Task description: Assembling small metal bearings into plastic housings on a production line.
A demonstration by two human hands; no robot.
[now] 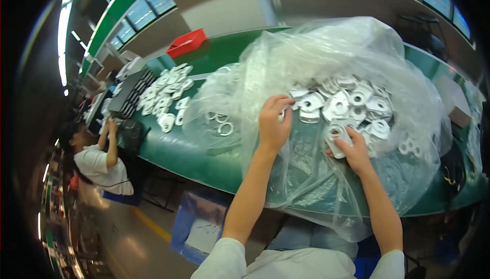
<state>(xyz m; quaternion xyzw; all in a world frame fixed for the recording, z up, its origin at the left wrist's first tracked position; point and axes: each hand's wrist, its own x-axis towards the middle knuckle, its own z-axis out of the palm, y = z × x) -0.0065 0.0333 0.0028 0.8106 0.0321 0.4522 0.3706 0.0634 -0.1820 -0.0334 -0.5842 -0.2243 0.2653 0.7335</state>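
White part in our right hand, in front of the pile
We've got a white part with a hole (329, 135) pinched in our right hand (354, 151), just this side of a heap of similar parts (348, 99) in a clear plastic bag (326, 39). Our left hand (274, 125) is half curled by the heap's left edge, can't tell if it's gripping anything. It's all on a green bench (181, 151), red bin (187, 43) further back.
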